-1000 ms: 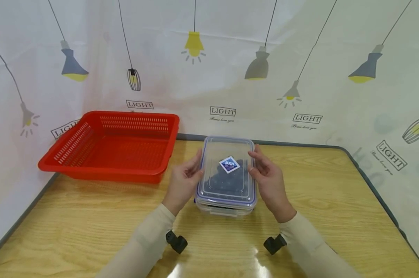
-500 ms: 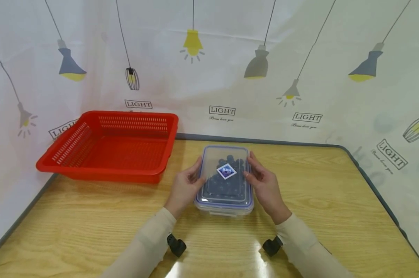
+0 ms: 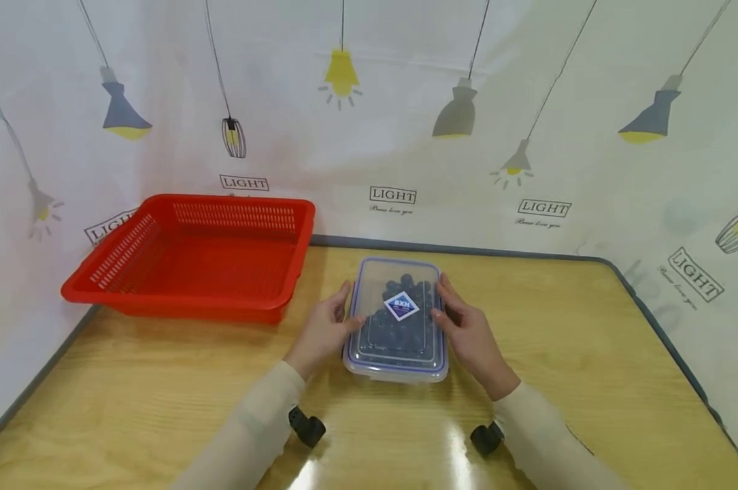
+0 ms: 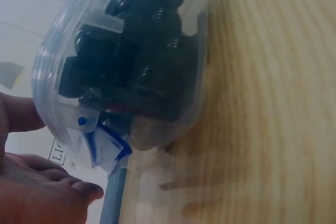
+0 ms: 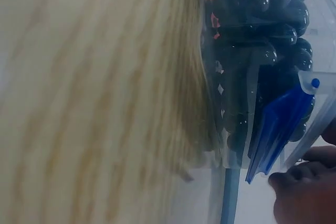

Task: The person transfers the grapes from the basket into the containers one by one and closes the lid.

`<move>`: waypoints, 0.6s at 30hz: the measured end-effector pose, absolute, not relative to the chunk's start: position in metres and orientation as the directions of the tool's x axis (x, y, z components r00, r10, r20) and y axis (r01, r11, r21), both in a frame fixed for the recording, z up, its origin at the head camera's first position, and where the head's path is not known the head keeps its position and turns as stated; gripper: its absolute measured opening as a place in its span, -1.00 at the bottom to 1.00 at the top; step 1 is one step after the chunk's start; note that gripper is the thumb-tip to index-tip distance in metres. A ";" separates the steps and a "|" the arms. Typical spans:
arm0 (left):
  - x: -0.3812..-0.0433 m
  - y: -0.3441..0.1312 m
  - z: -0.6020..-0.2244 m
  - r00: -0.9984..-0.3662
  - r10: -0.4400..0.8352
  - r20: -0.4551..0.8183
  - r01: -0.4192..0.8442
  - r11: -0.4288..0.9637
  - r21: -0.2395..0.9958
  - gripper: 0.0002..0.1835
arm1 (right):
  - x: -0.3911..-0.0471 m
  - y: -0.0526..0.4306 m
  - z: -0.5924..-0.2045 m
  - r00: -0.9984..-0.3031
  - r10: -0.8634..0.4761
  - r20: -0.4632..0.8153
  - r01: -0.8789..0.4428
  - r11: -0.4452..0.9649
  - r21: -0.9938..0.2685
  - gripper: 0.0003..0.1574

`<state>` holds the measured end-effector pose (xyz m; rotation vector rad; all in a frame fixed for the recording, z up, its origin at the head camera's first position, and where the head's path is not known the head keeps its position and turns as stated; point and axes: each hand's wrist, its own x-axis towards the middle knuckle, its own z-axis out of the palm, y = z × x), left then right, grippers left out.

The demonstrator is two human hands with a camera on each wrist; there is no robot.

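A clear plastic food container [image 5: 231, 153] stands on the wooden table, filled with dark, round, grape-like fruit [image 4: 157, 51]. Its transparent lid [image 3: 375, 275], with a blue seal and a blue-and-white diamond sticker [image 3: 401, 306], lies over the top. My left hand [image 3: 322, 333] holds the lid's left side, thumb on the edge and fingers alongside. At the right side, my right hand [image 3: 473, 337] holds it the same way. Side latches hang down: one [image 4: 107, 153] by the left fingers, another [image 5: 278, 124] by the right.
A red plastic basket [image 3: 277, 309] with slotted walls stands at the back left of the table [image 3: 589, 354]. Behind the table hangs a pale curtain [image 3: 405, 156] printed with lamps. Dark cameras [image 3: 307, 429] are worn on the wrists.
The lid's far edge has come down and toward me, so it lies over the container with the fruit showing more clearly. Both hands have kept their hold, barely shifting in the last half second.
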<state>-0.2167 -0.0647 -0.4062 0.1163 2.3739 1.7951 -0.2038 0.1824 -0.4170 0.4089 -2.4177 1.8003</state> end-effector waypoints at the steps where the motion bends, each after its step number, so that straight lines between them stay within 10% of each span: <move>1: -0.217 -0.065 -0.407 -0.981 0.157 -0.119 -0.067 0.302 0.951 -0.19 | -0.202 0.183 -0.418 -0.964 -0.156 0.218 -0.253 0.264 -0.931 -0.36; 18: -0.217 -0.069 -0.411 -0.945 0.066 -0.320 -0.301 0.202 0.932 0.00 | -0.200 0.188 -0.414 -0.975 -0.119 -0.189 0.168 0.169 -0.971 0.00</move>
